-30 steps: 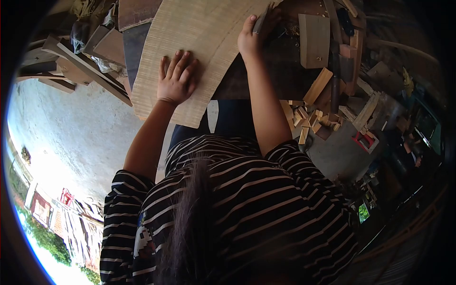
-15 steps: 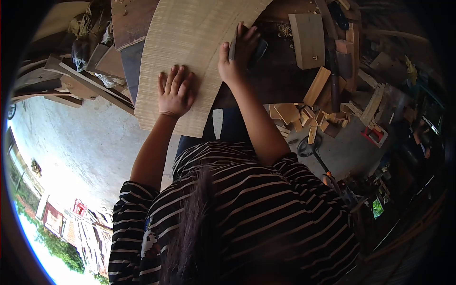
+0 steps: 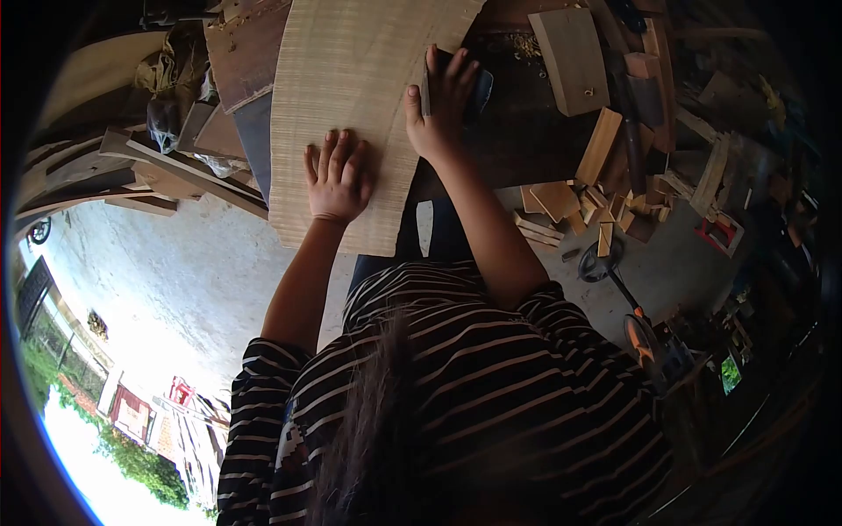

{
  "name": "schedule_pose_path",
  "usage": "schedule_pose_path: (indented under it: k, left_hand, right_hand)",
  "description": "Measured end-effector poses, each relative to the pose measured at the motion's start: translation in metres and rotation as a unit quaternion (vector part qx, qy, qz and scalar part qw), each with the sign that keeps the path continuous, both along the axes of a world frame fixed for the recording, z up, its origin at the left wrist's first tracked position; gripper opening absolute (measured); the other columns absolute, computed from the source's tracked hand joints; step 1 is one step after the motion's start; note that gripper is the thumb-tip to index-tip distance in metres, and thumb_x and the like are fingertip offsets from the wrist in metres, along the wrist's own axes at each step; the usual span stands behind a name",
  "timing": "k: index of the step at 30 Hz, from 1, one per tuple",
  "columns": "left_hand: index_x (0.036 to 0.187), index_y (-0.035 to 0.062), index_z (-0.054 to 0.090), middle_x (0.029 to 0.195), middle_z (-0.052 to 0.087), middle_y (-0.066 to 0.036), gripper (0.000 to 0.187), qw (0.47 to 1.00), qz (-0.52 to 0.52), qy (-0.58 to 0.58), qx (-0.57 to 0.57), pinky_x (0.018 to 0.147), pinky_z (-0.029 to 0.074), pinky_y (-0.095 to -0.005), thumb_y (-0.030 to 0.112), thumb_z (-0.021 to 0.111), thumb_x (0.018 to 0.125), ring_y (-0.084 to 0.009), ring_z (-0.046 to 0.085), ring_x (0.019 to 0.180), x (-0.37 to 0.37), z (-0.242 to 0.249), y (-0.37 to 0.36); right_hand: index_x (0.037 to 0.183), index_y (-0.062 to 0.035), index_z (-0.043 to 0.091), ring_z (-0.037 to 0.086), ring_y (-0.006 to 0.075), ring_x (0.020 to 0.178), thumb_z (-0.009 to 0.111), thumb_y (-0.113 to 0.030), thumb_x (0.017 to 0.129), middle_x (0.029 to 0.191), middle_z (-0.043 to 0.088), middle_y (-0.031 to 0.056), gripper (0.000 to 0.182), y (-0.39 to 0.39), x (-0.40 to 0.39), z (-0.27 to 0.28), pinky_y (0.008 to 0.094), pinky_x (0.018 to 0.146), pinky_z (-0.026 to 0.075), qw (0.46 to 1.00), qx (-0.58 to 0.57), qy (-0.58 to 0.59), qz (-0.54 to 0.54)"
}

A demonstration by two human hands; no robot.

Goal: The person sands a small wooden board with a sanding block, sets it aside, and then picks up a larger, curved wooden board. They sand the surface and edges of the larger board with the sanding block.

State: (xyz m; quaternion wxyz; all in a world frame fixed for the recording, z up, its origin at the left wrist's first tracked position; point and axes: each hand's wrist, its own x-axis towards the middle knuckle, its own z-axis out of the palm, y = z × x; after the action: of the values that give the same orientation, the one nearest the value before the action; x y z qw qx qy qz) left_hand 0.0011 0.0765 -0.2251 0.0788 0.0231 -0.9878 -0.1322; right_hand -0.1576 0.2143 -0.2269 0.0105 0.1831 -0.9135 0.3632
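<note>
A large pale wooden board (image 3: 351, 61) with a curved right edge and fine cross grain lies over the dark workbench (image 3: 517, 145), its near end reaching toward my body. My left hand (image 3: 340, 182) rests flat on the near part of the board, fingers spread. At the board's right edge, my right hand (image 3: 441, 110) is closed over a dark block (image 3: 426, 93). The block's flat side shows between thumb and fingers, and a bluish-grey part sticks out on the right. Most of it is hidden under the palm, so I cannot tell its exact kind.
A smaller curved wood piece (image 3: 570, 66) lies right of the board, near wood shavings (image 3: 524, 46). Offcuts (image 3: 553, 200) are piled on the floor to the right, by a wheel-like round object (image 3: 602, 260). Curved wooden parts (image 3: 189, 171) are stacked on the left.
The whole view has shifted, so the scene sits slightly farther right. My right hand and block stay at the board's right edge; my left hand stays flat on the board.
</note>
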Motion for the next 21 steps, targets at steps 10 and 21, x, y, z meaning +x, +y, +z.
schedule_pose_path:
  k: [10, 21]
  left_hand:
    - [0.13, 0.0164, 0.046, 0.141, 0.039, -0.012, 0.053, 1.0, -0.021, -0.003, -0.002, 0.11, 0.014, -0.0576, 0.028, 0.055, 0.079, -0.0321, 0.032, 0.134, 0.001, 0.002, 0.0]
    - [0.131, 0.0143, 0.044, 0.142, 0.037, -0.013, 0.055, 1.0, -0.027, -0.001, -0.013, 0.11, 0.013, -0.0571, 0.024, 0.056, 0.079, -0.0325, 0.029, 0.136, 0.0, 0.001, 0.001]
  right_hand:
    - [0.146, -0.0234, 0.025, 0.007, 0.0567, 0.133, 0.036, -0.046, 0.095, 0.15, 0.011, 0.025, 0.056, -0.001, -0.007, 0.008, 0.0615, 0.108, 0.01, 0.997, 0.065, 0.043, 0.005]
    - [0.148, -0.0213, 0.016, 0.015, 0.0474, 0.136, 0.04, -0.037, 0.096, 0.149, 0.017, 0.0246, 0.059, -0.007, -0.067, 0.019, 0.0546, 0.109, 0.018, 0.985, 0.117, 0.124, -0.013]
